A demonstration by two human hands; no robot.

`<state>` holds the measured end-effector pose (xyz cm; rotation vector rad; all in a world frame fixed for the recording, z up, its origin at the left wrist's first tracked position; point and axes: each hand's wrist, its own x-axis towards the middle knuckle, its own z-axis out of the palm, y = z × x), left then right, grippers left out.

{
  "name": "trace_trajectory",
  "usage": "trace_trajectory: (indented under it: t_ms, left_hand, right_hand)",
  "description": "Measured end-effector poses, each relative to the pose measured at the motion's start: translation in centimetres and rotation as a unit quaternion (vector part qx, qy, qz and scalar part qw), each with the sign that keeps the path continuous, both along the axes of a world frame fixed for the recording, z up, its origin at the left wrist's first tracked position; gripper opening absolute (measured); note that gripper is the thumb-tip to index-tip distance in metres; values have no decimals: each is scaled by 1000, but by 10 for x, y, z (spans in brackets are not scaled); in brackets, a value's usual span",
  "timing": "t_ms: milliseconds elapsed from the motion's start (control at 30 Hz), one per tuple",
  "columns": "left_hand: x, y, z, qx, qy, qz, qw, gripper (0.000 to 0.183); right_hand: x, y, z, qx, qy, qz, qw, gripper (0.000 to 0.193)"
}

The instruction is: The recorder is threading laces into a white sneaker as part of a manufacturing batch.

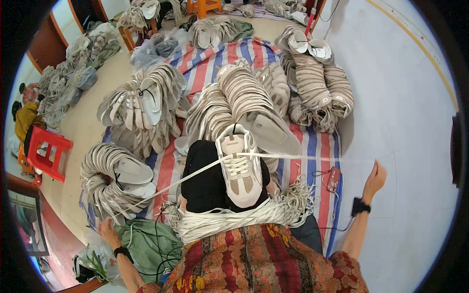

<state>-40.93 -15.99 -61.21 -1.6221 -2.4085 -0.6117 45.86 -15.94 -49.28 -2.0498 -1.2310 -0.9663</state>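
Note:
A beige and white shoe upper [240, 168] rests on my black-trousered knees, toe toward me. A cream shoelace [195, 172] crisscrosses its eyelets, and its two long ends run out to either side. My left hand [110, 233], low on the left, is closed on one end. Out to the right, my right hand [375, 179] is closed on the other end, which is blurred near the fingers. Both ends look drawn straight. Across my lap lies a thick bundle of cream laces [229, 222].
Stacks of nested shoe uppers stand ahead [246, 93], left [117, 171] and right [312, 85] on a striped sheet [320, 146]. A red stool [49, 152] is at far left. A green bag [149, 241] lies beside my left arm, and a small red device [333, 179] at right.

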Motion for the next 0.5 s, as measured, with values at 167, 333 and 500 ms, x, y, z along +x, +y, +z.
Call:
trace_trajectory:
  t_ms: [167,333,500]
  left_hand:
    - [22,20,-14,-48,55,-3,997,16]
    - [43,83,-15,-19,63,-108,992,20]
    - [120,163,10,41,-195,-191,961,21]
  right_hand:
    - [-66,-22,-53,101,297,-36,949,21]
    - [-152,41,-48,-67,304,232,922,17]
    - [-244,114,-45,-191,616,411,644,21]
